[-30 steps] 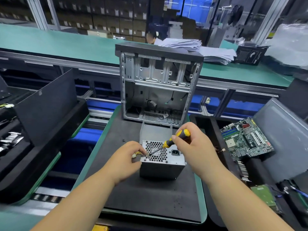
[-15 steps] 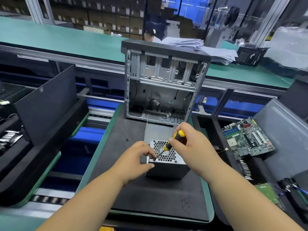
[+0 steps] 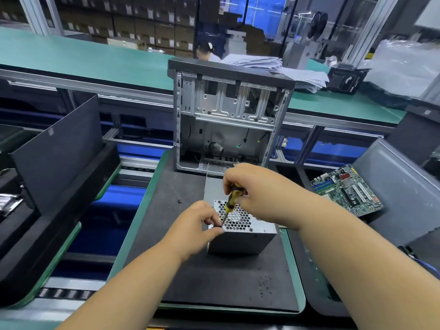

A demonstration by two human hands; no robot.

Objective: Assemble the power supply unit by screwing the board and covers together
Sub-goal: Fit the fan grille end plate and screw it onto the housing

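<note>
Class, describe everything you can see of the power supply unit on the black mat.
The power supply unit is a grey, metal-looking box standing on the black mat before the open computer case. Its top face has a honeycomb vent grille. The left hand grips its near-left top corner, fingers pinching by the screwdriver tip. The right hand holds the yellow-black handle, shaft slanting down to that corner.

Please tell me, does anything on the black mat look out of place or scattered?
Yes. A small dark screw-like piece lies loose on the black mat, left of the power supply unit, and tiny dark specks are scattered near the mat's front right corner. What they are cannot be told. The unit itself sits flat.
</note>
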